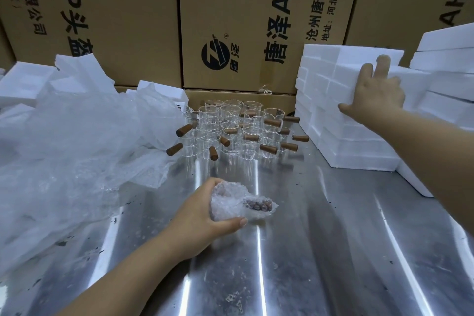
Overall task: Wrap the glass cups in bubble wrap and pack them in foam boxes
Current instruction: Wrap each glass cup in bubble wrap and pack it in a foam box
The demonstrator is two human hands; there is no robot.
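A head-worn view looked down on a shiny steel table (307, 238), scuffed and speckled with dark flecks, streaked with bright reflections from overhead light.

The left grip (205, 215) hovered low over the near middle of the table, fingers and thumb curled round a wrapped glass cup (238, 202). The cup was bundled in bubble wrap, and its brown handle showed through the wrap on the side away from the palm.

Beyond the left grip, further along the table, stood a tight cluster of bare glass cups (238, 131), upright, with small wooden handles pointing in different directions. To the outer side of the left grip lay a large crumpled heap of bubble wrap (77, 149), covering that end of the table, with loose white foam pieces (23, 82) behind it.

The right grip (377, 95) was spread wide, thumb splayed, fingers laid straight against the upper part of a stack of white foam boxes (333, 136) at the far right of the table. More foam boxes (446, 59) were piled just beyond it.

Behind everything rose a wall of tall brown cardboard cartons (243, 20) printed with black Chinese characters and a round logo.
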